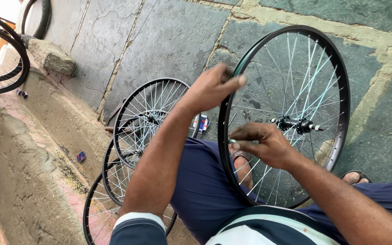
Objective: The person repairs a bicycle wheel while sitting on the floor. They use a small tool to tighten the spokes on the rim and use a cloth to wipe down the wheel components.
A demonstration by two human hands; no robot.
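- I'm looking down at one black bicycle wheel (323, 54) standing upright on its rim between my knees, resting against my blue shorts (200, 181), with the hub and axle (297, 124) near the middle.
- My left hand (214, 88) is gripping the top left of the rim, fingers curled over it, thumb sticking out.
- My right hand (264, 145) is pinching something small at the spokes (314, 77) just inside the rim, fingers closed tight; can't really tell what it's holding.
- Counting the spares: three more spoked wheels (148, 118) are lying stacked and overlapping on the stone floor (159, 41) to my left, beside a concrete ledge (32, 159).
- Two more rims or tyres (5, 68) are peeking in at the top left corner.
- Two sandalled feet (243, 163) are showing behind the wheel.
- A few small wrappers (81, 156) are sitting on the ledge.
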